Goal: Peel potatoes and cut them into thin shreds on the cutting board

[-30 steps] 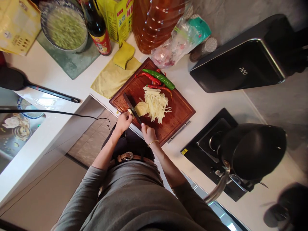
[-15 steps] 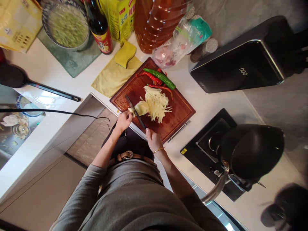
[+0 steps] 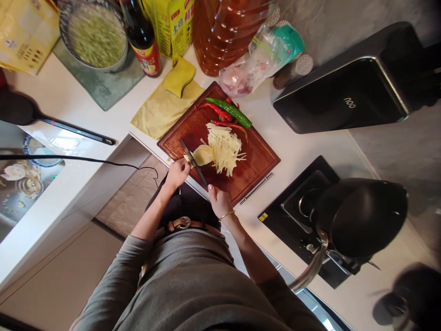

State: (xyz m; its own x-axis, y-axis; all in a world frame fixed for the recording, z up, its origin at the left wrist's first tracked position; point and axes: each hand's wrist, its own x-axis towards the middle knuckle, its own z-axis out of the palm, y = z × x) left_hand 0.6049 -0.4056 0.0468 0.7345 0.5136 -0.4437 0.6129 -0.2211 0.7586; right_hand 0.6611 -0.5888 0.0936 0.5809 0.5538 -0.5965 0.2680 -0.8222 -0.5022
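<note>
Your right hand [image 3: 219, 200] is closed round the handle of the knife [image 3: 193, 158]; the handle is hidden in your fist. Your left hand [image 3: 177, 173] pins the potato [image 3: 202, 154] with curled fingers, the fingertips too small to make out. The blade sits against the potato on the board [image 3: 257, 158], strips [image 3: 224, 149] just beyond, chillies [image 3: 229, 112] at the far edge. The wok [image 3: 361, 218] covers the hob [image 3: 296, 204].

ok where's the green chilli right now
In the head view the green chilli lies at the far edge of the wooden cutting board, among the red chillies, just beyond the pile of potato shreds.
</note>
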